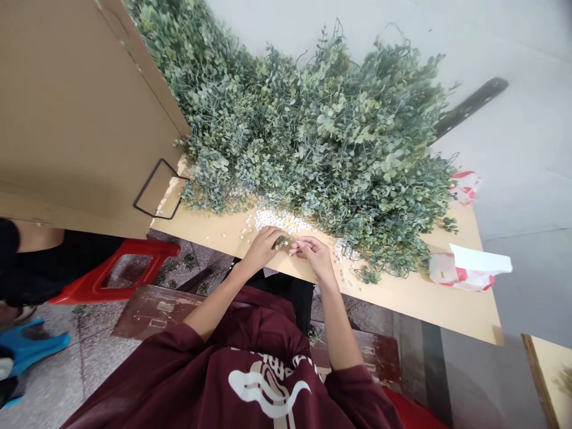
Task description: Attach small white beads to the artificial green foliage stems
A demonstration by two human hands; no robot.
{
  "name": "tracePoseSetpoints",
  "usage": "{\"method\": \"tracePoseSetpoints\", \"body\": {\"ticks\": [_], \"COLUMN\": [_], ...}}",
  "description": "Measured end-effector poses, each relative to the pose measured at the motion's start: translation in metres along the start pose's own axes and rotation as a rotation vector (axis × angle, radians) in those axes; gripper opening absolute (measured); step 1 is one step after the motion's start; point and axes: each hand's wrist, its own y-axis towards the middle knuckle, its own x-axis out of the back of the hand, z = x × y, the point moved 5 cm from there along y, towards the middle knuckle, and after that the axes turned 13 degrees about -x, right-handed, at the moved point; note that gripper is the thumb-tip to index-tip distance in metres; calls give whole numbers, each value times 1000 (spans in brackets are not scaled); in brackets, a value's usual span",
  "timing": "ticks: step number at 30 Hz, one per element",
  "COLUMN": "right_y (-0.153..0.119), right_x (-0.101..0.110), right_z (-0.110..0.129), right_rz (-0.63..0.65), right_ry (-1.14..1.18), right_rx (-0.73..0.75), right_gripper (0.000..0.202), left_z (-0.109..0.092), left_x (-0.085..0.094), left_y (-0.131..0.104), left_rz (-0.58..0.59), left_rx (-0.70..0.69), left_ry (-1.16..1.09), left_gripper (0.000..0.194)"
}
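My left hand [263,248] is closed on a small green leafy sprig [281,242] of artificial foliage, near the table's front edge. Close beside it, my right hand [313,255] is pinched, with what looks like a small white piece at its fingertips. Just beyond both hands lies a scattered heap of small white pieces [281,221]; their exact kind is too small to make out. Behind the heap rises a big mound of artificial greenery [313,131], with a few white pieces partly under its front edge.
The pale wooden tabletop [465,316] carries the foliage. A large cardboard box [84,107] and a black wire frame [156,193] stand at left. Pink-and-white wrapping [462,271] lies at right. A red stool [120,271] and another person's leg [40,244] are at lower left.
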Motion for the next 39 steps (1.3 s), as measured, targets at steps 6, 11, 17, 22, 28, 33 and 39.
{"method": "tracePoseSetpoints", "body": {"ticks": [6,11,17,22,28,33,39], "right_y": [-3,-5,3,8,10,9,9], "right_x": [-4,-3,-2,-3,-4,-7,-9], "right_z": [2,6,2,-2,-4,-4,-4], "right_rz": [57,88,80,100,82,93,113], "right_ry": [119,159,172,215,173,148,167], "right_rx": [-10,25,-18,-58,-84,-93,-107], "right_gripper": [29,23,23,24,27,29,25], "left_z": [-8,-17,-19,-16,-14,-13,-8], "left_x": [6,6,-2,-5,-8,-7,-8], "left_y": [-4,0,12,15,15,16,15], "left_rz": [-102,-9,123,131,196,204,207], "left_rx": [-22,-38,-4,24,9,29,63], "left_ry": [-112,-202,-153,-172,-237,-372,-463], "left_gripper": [25,19,27,29,39,41,41]}}
